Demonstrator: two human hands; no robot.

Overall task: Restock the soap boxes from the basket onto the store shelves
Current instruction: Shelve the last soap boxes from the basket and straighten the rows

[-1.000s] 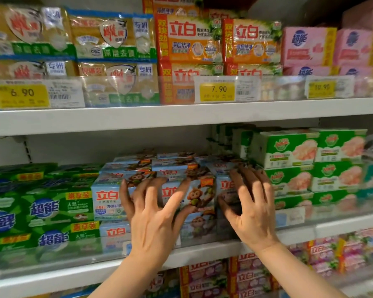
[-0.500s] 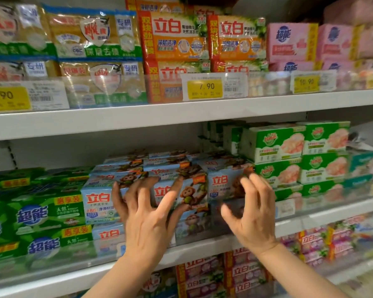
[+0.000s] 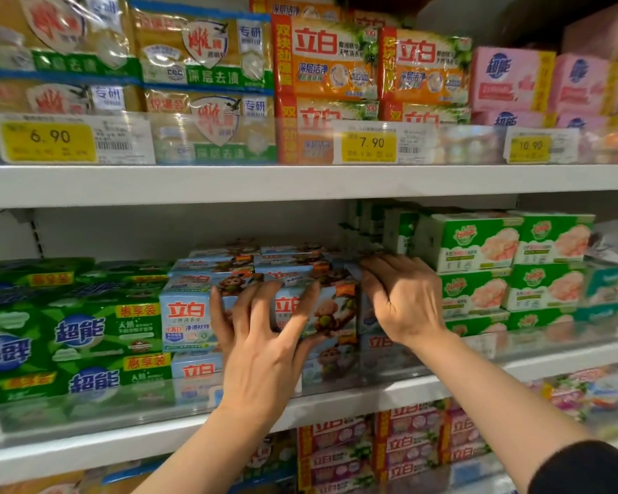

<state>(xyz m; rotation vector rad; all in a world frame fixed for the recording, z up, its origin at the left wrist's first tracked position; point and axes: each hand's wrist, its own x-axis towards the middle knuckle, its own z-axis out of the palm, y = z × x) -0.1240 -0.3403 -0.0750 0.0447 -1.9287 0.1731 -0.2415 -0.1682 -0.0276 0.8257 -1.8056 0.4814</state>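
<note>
Pale blue soap boxes (image 3: pixel 190 322) printed with a cartoon monkey stand stacked on the middle shelf (image 3: pixel 336 399), two layers showing at the near edge and further rows running back toward the far wall. The person's left hand (image 3: pixel 261 354) lies flat against the fronts of the upper boxes, fingers (image 3: pixel 245 308) spread wide and pressing on the cardboard, not closed round anything. The right hand (image 3: pixel 404 301) sits at the right end of the same stack, fingers curled over the top corner of the end box, the palm against its side; whether it grips that box or only pushes on it cannot be told. Green soap packs (image 3: pixel 83 336) stand just beside the blue boxes on the left, and green-and-white boxes (image 3: pixel 478 244) are stacked to the right. A clear plastic rail (image 3: pixel 122 393) runs along the near edge of the shelf. On the upper shelf (image 3: pixel 300 183) are yellow-wrapped bars, orange packs (image 3: pixel 325 55) and pink boxes (image 3: pixel 511 80), with yellow price tags (image 3: pixel 49 140) reading 6.90, 7.90 and 10.90. A dark sleeve (image 3: pixel 585 468) shows at the right forearm. The basket is out of view.
</note>
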